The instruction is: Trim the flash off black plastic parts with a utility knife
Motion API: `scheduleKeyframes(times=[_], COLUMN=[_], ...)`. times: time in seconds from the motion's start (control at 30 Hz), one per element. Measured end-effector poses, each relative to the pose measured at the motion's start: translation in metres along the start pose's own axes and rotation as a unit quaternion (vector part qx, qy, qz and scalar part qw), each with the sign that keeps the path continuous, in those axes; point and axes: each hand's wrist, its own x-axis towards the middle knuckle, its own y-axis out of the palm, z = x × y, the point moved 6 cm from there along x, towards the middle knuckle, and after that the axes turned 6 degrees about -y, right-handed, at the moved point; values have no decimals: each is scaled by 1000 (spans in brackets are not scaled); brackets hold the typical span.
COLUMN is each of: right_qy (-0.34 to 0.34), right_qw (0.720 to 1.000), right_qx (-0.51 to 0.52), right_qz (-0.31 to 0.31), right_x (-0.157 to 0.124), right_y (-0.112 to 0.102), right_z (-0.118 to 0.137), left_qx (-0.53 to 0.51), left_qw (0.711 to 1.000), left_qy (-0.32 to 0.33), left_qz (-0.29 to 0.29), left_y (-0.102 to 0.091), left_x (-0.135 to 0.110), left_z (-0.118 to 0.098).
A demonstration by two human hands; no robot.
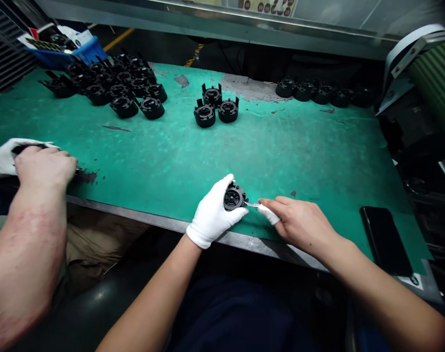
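My left hand (214,214), in a white glove, grips a round black plastic part (234,197) just above the green mat's near edge. My bare right hand (299,222) pinches a small knife (261,207) with a white-wrapped handle; its metal blade touches the right rim of the part. Three finished-looking black parts (215,105) stand together at the mat's centre back.
A co-worker's bare hand (44,166) and gloved hand (2,156) work at the left edge. A pile of several black parts (116,88) lies back left by a blue bin (66,51). A row of parts (319,92) sits back right. A black phone (385,239) lies at right.
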Motion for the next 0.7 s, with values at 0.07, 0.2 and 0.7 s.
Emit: scheduleKeyframes(times=[0.07,0.2,0.7], right_qy=[9,149,2], right_qw=[1000,988,992], right_qx=[-22,-44,115], right_qz=[16,19,-48], right_x=[4,4,-65], right_y=[0,-10,33], right_z=[-5,-58,-23], left_qx=[4,3,-56], left_qw=[1000,1000,995], left_qy=[2,-8,8], left_qz=[-1,9,87], left_y=[-2,-6,18], left_x=[0,0,-32], left_z=[1,1,-32])
